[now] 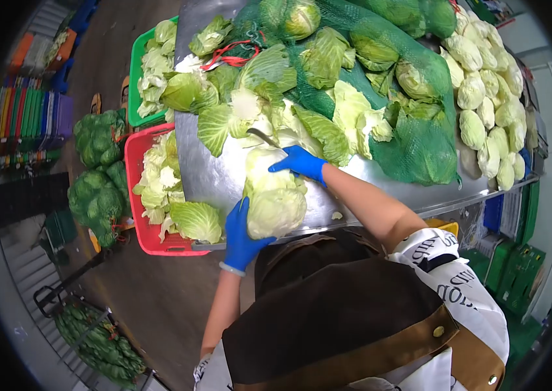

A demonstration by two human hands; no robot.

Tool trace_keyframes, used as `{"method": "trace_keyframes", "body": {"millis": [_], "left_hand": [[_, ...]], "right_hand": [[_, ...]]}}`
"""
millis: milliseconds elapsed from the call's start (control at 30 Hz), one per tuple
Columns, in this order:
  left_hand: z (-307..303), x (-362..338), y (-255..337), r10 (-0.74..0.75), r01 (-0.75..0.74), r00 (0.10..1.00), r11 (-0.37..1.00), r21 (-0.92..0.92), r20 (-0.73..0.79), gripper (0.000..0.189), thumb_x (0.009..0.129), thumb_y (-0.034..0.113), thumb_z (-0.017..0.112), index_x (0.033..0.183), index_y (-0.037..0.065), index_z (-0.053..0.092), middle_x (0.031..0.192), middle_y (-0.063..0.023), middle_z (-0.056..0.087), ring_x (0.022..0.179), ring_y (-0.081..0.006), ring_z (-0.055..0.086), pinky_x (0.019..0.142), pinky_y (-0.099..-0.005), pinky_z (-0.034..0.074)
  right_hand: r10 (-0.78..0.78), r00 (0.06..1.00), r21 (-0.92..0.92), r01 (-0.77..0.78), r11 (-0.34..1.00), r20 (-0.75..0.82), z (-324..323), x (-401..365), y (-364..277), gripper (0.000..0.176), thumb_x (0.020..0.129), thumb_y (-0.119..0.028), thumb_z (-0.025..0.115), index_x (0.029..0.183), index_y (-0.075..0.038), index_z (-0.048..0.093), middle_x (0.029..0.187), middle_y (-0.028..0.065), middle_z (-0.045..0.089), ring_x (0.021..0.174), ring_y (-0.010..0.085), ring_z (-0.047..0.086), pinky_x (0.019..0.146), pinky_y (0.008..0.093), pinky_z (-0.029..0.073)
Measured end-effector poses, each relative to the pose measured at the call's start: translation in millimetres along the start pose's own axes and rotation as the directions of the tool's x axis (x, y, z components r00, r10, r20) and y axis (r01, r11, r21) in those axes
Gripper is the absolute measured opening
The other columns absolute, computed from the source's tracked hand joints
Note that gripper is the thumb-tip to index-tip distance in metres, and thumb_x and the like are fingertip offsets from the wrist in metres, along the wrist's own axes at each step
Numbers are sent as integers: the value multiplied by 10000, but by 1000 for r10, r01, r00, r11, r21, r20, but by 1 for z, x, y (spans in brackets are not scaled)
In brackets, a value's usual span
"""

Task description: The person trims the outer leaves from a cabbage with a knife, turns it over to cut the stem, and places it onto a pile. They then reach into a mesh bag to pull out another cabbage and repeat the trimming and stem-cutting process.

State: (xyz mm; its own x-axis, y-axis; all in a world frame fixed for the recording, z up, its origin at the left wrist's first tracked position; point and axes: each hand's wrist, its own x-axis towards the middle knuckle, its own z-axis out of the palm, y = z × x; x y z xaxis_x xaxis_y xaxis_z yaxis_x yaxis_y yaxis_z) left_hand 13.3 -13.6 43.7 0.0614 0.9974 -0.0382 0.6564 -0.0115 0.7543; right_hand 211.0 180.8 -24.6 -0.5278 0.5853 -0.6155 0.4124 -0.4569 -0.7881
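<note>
A pale green cabbage (277, 214) sits at the front edge of the metal table, close to my body. My blue-gloved left hand (243, 236) grips its left side, the thumb low near its front. Just above that cabbage, my blue-gloved right hand (302, 163) is closed round a knife (263, 137), whose dark curved blade points up and left; its handle is hidden in the fingers. Beneath the right hand lies a pale leafy piece (261, 171), touching the cabbage. Loose outer leaves (214, 129) are spread beyond the knife.
Green net bags of cabbages (419, 146) cover the table's far and right parts. Trimmed cabbages (475, 91) are piled at far right. A red crate (142, 244) and a green crate (136, 78) with leaves stand left. Netted bags (97, 195) lie on the floor.
</note>
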Motion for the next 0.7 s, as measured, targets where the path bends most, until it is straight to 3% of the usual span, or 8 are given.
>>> {"method": "trace_keyframes", "body": {"millis": [167, 267, 300, 433, 533, 600, 667, 700], "left_hand": [[-23, 42, 43, 147, -179, 978, 954, 241, 146, 883, 544, 459, 845, 1290, 113, 525, 1246, -153, 508, 1175, -347, 461, 1003, -473, 352], [-26, 51, 40, 118, -229, 942, 911, 343, 316, 860, 539, 456, 841, 1274, 125, 539, 1186, -125, 536, 1116, -329, 486, 960, -460, 369], [-31, 57, 48, 32, -181, 931, 906, 382, 364, 857, 510, 467, 846, 1247, 138, 557, 1175, -124, 535, 1080, -313, 494, 926, -449, 377], [-54, 61, 67, -123, -204, 849, 821, 534, 514, 959, 460, 487, 860, 1252, 68, 519, 1146, -126, 546, 1055, -319, 520, 911, -462, 391], [-57, 39, 5, 82, -174, 955, 934, 311, 286, 931, 491, 436, 883, 1246, 34, 514, 1170, -161, 555, 1058, -335, 548, 929, -446, 420], [-57, 35, -25, -289, 297, 930, 955, -1, 228, 841, 558, 333, 899, 1224, -3, 510, 1105, -179, 624, 1010, -293, 620, 886, -368, 499], [-46, 30, -75, -467, 487, 873, 829, -275, 137, 741, 634, 247, 870, 1230, -7, 509, 1103, -143, 637, 999, -261, 628, 869, -347, 512], [-40, 32, -76, -517, 501, 842, 649, -572, 151, 635, 687, 145, 831, 1218, -13, 521, 1149, -120, 621, 1025, -238, 618, 882, -349, 511]], "right_hand": [[3, 998, 201, -15, 979, 58, 29, -43, -29, 467, 728, -370, 783, 1026, -36, 651, 691, 31, 575, 534, 88, 495, 470, 250, 414], [12, 998, 75, -8, 997, -63, 31, -34, -22, 509, 717, -389, 788, 1023, -7, 653, 719, 48, 591, 589, 119, 539, 513, 270, 449], [-211, 950, -196, 168, 966, -229, 30, -14, 0, 567, 692, -409, 800, 1034, 18, 652, 754, 88, 631, 648, 168, 586, 593, 300, 489], [-313, 844, -416, 120, 901, -436, -15, 2, 21, 546, 673, -383, 792, 1023, 12, 650, 922, 194, 673, 836, 315, 651, 759, 382, 507], [-383, 827, -455, 177, 873, -412, -47, -4, 27, 514, 704, -327, 769, 1067, 6, 623, 992, 222, 653, 906, 367, 635, 803, 409, 504], [-509, 714, -583, 173, 794, -481, -56, -37, -5, 505, 739, -318, 744, 1127, -30, 597, 991, 200, 637, 915, 358, 623, 826, 413, 506], [-727, 565, -829, 127, 544, -390, -42, -68, -42, 376, 783, -274, 697, 1087, -69, 610, 920, 157, 621, 852, 333, 621, 787, 419, 508], [-734, 612, -848, 186, 495, -294, -32, -77, -47, 333, 805, -234, 665, 1096, -86, 599, 956, 138, 615, 851, 331, 617, 773, 419, 507]]}}
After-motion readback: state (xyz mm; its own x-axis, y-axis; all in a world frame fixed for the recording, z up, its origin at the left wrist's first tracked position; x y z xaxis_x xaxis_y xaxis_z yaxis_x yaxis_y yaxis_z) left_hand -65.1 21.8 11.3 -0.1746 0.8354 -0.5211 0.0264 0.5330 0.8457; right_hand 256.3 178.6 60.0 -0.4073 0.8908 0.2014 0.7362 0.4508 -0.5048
